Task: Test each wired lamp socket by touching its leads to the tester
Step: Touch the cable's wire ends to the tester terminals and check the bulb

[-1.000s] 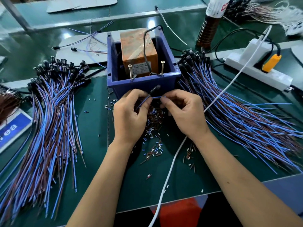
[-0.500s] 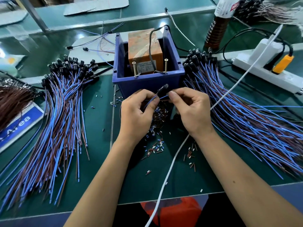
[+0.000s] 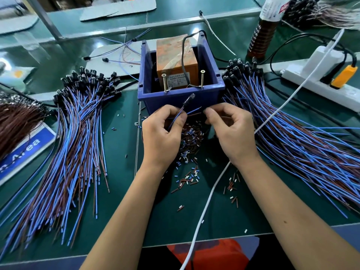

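A blue bin [image 3: 179, 99] holds the tester, an orange block [image 3: 175, 61] with two upright screws [image 3: 202, 77] at its front. Just below the bin's front wall my left hand [image 3: 161, 137] pinches the blue and brown wires of one black lamp socket [image 3: 190, 99], whose head points up towards the bin. My right hand [image 3: 231, 133] pinches the free ends of those leads [image 3: 194, 112], close to my left thumb. The leads are below the screws and do not touch them.
Large bundles of wired sockets lie at the left [image 3: 78, 133] and right [image 3: 292, 133] of the bin. Cut insulation bits [image 3: 190, 139] litter the mat between my hands. A white cable [image 3: 206, 207] crosses the front; a power strip [image 3: 321, 82] and bottle [image 3: 263, 36] stand far right.
My hands and the socket stay in front of the bin, with small finger shifts on the leads. The camera view has drifted slightly, so the scene sits lower and to the right.
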A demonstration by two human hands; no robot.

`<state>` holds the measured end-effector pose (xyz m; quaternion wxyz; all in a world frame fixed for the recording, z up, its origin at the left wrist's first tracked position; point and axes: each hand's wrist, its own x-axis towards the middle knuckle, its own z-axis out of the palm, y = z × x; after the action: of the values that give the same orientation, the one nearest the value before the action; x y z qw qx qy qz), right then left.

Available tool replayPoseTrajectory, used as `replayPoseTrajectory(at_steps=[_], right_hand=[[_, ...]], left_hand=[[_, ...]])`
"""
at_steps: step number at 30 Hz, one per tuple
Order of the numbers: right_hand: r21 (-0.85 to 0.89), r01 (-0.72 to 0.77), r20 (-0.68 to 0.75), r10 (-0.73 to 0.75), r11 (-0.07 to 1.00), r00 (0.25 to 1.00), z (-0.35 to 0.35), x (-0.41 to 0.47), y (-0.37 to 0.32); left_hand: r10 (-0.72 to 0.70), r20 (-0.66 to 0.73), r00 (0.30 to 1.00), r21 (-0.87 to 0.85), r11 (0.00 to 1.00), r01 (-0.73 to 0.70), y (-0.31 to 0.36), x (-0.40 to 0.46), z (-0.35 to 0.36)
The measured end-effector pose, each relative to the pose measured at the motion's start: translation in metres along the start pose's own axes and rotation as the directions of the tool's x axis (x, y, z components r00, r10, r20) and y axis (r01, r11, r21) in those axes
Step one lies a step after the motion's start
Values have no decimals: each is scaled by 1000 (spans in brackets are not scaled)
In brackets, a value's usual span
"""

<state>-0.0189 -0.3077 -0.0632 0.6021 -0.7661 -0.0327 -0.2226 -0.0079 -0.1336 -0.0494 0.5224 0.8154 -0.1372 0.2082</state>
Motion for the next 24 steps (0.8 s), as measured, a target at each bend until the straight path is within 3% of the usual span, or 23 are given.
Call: replayPoseTrajectory(at_steps=[7, 14, 24], right_hand=[[71, 26, 81, -32, 997, 996, -2, -1, -6], [248, -37, 182, -9, 968, 983, 0, -2, -10], [407, -100, 128, 52, 908, 990, 7, -3, -18]], left_hand=[[-3, 19, 1000, -19, 1000, 3, 3, -1, 0], [-22, 10, 1000, -187, 982, 24, 9, -5, 3], [-12, 16, 1000, -233, 972, 15, 11, -6, 7]])
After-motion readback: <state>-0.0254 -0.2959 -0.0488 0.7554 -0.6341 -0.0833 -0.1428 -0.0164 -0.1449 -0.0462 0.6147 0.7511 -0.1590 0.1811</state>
